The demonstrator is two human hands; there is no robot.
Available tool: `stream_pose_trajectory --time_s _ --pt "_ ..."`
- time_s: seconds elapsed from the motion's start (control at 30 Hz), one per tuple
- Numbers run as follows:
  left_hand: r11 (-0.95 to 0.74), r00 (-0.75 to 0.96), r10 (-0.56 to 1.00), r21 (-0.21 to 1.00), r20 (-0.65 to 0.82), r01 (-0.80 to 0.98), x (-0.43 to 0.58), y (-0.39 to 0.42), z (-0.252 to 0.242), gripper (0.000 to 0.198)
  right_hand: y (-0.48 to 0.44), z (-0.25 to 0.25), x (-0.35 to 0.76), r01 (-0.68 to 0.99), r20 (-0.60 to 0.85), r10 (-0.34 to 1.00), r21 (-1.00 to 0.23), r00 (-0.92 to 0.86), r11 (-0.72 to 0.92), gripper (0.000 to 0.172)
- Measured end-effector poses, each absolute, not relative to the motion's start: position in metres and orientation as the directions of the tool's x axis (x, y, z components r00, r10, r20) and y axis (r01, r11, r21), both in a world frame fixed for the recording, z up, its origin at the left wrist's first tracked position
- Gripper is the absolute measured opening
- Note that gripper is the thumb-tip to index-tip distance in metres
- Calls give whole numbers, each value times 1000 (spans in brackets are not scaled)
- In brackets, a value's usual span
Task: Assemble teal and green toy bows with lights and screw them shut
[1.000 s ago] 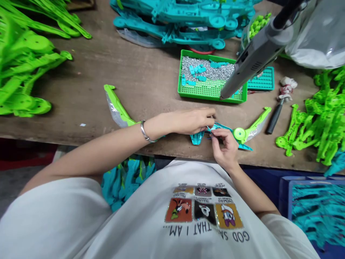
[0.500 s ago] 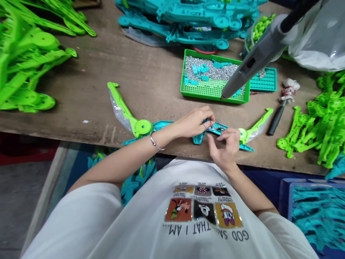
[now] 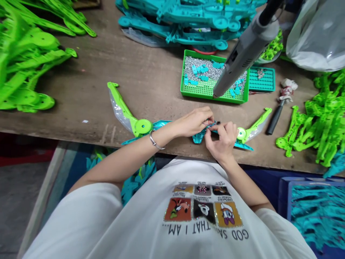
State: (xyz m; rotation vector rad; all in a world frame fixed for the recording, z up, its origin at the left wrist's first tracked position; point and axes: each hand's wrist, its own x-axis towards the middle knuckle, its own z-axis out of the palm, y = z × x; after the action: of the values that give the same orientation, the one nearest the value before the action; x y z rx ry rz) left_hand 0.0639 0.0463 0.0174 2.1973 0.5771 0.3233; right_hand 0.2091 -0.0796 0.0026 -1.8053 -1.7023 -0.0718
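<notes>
Toy bow (image 3: 142, 126) lies along the counter's (image 3: 151, 82) near edge, just in front of the green screw tray (image 3: 205, 91). Both hands pinch at its teal middle: left hand (image 3: 192, 122) fingers clamp it, right hand (image 3: 222, 138) fingers nip something tiny, can't tell what. I'd keep the left pressing down firm so the bow doesn't rock.

Single head-worn view, looking steeply down and forward, close over the workbench (image 3: 151, 82) edge

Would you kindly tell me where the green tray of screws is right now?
In the head view, the green tray sits on the wooden table, beyond both hands, right of centre, just left of the small teal tray.
</notes>
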Motion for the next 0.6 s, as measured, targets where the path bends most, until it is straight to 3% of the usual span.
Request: stream_pose_trajectory --time_s 0.1,0.23,0.33,0.47,0.6 --pt "-584 858 506 767 87 267 65 44 14 18 -83 1 212 914 505 853 -394 129 95 2" --pt "-626 860 494 738 127 251 67 41 11 20 -81 -1 216 928 558 829 -327 36 180 26" --pt "-628 854 501 738 142 246 64 40 13 18 -77 1 221 923 582 813 -310 -6 228 24" --pt "-624 830 524 749 193 220 54 36 15 12 -74 8 230 896 525 850 -396 43 199 13" --pt "-654 794 562 711 230 257 48 22 15 11 -71 10 241 860 410 909 -486 70 153 15"
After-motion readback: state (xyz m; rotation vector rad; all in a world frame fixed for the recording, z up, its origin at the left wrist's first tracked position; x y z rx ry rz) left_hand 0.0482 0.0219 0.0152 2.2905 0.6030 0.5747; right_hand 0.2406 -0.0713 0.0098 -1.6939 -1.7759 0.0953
